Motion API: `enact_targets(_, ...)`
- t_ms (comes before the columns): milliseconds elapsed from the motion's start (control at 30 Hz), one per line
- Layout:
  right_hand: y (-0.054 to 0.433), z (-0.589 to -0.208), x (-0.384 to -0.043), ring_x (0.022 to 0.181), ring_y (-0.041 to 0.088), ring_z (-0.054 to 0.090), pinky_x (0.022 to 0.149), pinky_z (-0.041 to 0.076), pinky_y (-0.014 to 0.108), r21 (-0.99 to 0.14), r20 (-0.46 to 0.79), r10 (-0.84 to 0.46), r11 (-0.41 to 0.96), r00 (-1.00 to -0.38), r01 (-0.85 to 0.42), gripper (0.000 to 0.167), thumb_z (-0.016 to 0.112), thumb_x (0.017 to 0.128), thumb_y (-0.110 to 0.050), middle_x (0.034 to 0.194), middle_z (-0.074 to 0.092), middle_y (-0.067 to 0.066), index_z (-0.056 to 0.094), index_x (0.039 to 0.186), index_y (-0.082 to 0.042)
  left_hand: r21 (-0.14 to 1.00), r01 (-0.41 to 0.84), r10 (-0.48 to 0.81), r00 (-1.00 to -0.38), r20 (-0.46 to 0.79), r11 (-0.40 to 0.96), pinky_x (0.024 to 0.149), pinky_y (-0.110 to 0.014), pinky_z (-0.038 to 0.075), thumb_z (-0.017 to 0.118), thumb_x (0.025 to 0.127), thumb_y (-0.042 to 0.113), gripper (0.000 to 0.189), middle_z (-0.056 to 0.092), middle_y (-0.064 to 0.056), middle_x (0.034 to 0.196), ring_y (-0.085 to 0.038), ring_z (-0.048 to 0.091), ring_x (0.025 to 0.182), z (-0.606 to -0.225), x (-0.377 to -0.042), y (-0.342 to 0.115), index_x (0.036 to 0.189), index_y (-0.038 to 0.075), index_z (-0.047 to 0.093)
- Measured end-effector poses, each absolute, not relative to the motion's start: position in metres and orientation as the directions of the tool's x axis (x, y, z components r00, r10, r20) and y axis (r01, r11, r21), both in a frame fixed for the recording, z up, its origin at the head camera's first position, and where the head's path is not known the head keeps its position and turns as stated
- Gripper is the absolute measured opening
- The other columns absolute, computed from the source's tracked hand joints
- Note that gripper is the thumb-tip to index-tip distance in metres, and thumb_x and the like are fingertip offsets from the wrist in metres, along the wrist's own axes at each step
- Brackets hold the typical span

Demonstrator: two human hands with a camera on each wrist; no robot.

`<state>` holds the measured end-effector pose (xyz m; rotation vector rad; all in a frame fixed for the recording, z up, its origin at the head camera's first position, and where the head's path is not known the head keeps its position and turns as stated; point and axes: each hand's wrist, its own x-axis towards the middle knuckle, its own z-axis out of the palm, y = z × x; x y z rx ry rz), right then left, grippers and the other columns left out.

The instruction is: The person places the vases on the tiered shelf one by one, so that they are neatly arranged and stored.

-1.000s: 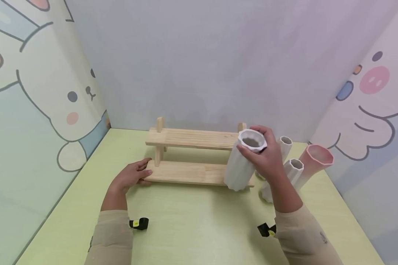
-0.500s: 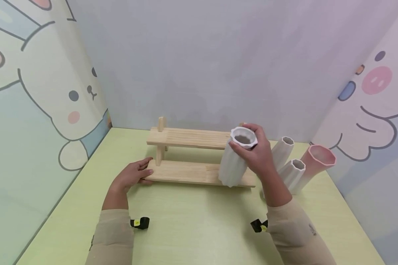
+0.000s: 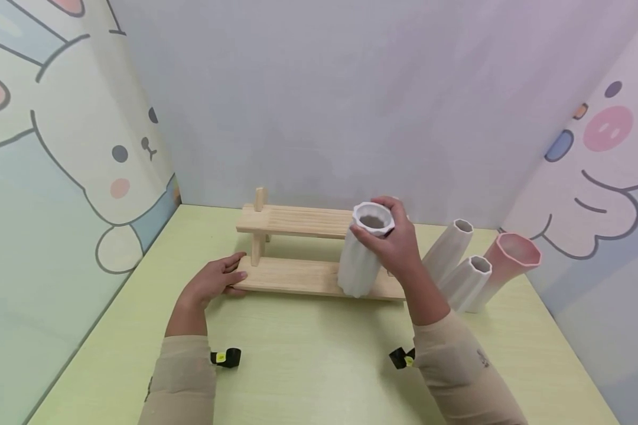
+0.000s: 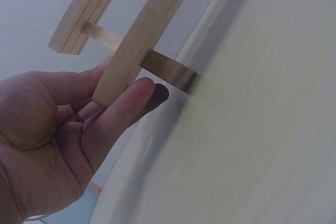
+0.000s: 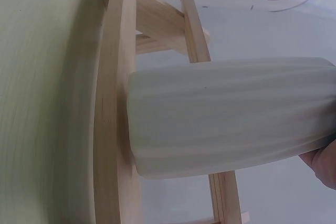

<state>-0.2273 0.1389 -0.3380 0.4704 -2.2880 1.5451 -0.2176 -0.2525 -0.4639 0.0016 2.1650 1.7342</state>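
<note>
My right hand (image 3: pixel 399 248) grips a white fluted vase (image 3: pixel 358 265) near its rim, thumb in front. The vase is nearly upright, its base over the right half of the lower board of a two-tier wooden shelf (image 3: pixel 292 275). In the right wrist view the vase (image 5: pixel 226 119) has its base against or very close to that board; contact is unclear. With thumb above and fingers beneath, my left hand (image 3: pixel 212 282) holds the lower board's left end. The left wrist view shows this hand (image 4: pixel 73 129) pinching the board end (image 4: pixel 126 66).
Right of the shelf stand two slimmer white vases, one behind (image 3: pixel 449 248) and one nearer (image 3: pixel 466 283), beside a wide pink-and-white vase (image 3: pixel 502 268). A grey wall (image 3: pixel 319 106) rises behind the pale green table (image 3: pixel 308 354). Printed side walls flank it.
My right hand has carried the white vase leftward and slightly back along the lower board, uncovering the slim vases behind it. My left hand keeps its hold on the shelf end.
</note>
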Motion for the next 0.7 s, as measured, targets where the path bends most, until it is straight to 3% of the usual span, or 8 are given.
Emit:
enact_targets(400,0.119,-0.34,-0.233,0.092,0.02,0.062,0.073,0.054,0.041,-0.809,0.474,-0.122,0.331,-0.872,-0.486,0.063,0.085,0.077,-0.028,0.107,0.064,0.008,0.051,0.128,-0.013,0.94,-0.216,0.215,-0.937,-0.275,0.263,0.085,-0.04,0.057,0.06,0.099,0.021,0.071,0.016,-0.018,0.161,-0.028,0.068,0.106,-0.461,-0.217,-0.252,0.158,0.014,0.021)
enact_targets(700,0.105,-0.339,-0.236,0.092,0.02,0.062,0.072,0.055,0.04,-0.821,0.451,-0.144,0.319,-0.881,-0.473,0.065,0.083,0.078,-0.032,0.108,0.064,0.007,0.05,0.13,-0.014,0.94,-0.222,0.201,-0.939,-0.277,0.258,0.084,-0.041,0.057,0.061,0.098,0.019,0.071,0.018,-0.018,0.161,-0.031,0.065,0.112,-0.462,-0.217,-0.251,0.157,0.013,0.022)
